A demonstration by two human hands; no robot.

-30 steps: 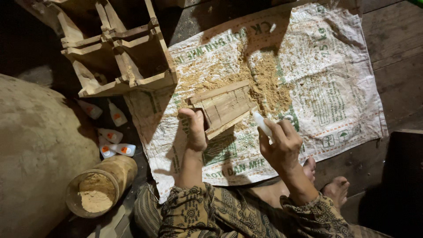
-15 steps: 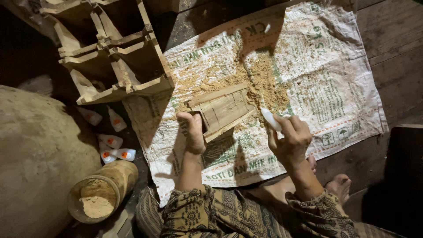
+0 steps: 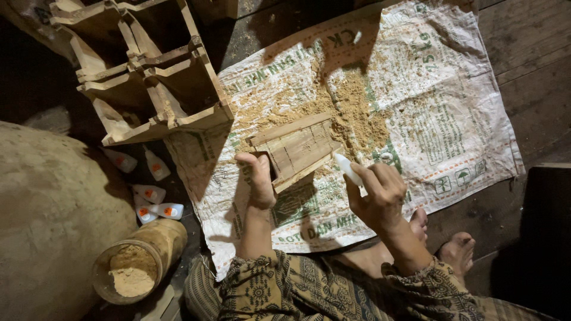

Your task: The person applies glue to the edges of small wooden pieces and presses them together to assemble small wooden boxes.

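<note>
Gripping a small wooden piece with the left hand (image 3: 260,178) while the right hand (image 3: 377,193) clasps a white glue bottle (image 3: 349,170), nozzle aimed at the wood.

Left fingers are closed on the near end of the slatted wooden piece (image 3: 297,148), which lies flat on the printed woven sack (image 3: 440,119) spread over the plank floor (image 3: 535,77), right beside a scatter of sawdust (image 3: 351,107). Over on the left, a round jar (image 3: 143,261) leans on its side, holding pale powder. Just above it lie several small white bottles with orange labels (image 3: 151,193). Further up sits a wooden compartment frame (image 3: 154,71), its cells dark inside; contents cannot be made out.
</note>
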